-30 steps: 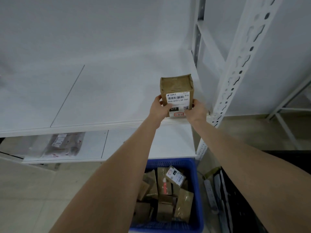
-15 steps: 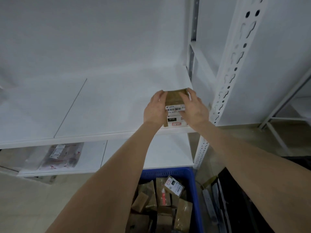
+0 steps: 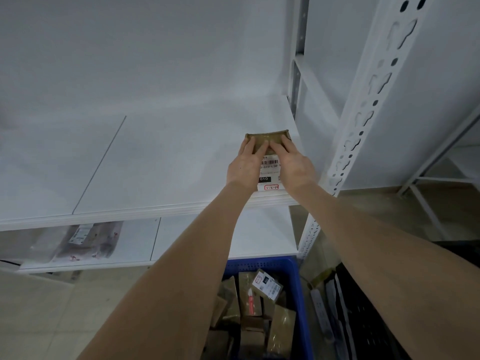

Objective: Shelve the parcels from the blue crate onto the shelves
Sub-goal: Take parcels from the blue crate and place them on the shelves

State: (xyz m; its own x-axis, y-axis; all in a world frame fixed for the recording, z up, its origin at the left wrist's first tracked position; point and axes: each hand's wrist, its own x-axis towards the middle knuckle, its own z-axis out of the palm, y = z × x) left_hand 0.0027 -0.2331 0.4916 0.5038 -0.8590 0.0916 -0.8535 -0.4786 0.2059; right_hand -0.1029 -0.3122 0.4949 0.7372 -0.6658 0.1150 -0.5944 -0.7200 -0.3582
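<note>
A small brown cardboard parcel (image 3: 268, 175) with a white barcode label stands on the white shelf (image 3: 155, 162) near its front right corner. My left hand (image 3: 245, 166) and my right hand (image 3: 292, 165) rest on its top and sides, fingers laid over the upper edge. Below, the blue crate (image 3: 298, 281) sits on the floor between my forearms and holds several brown parcels (image 3: 259, 307).
A white perforated upright post (image 3: 363, 113) stands just right of the parcel. On the lower shelf (image 3: 259, 237) lies a clear bagged parcel (image 3: 83, 240) at the left. A black crate (image 3: 363, 320) stands right of the blue one. Another white rack (image 3: 436, 172) is at the far right.
Both hands have slid from the parcel's lower sides up over its top, and the parcel has moved slightly deeper onto the shelf. The view has tilted closer to the shelf.
</note>
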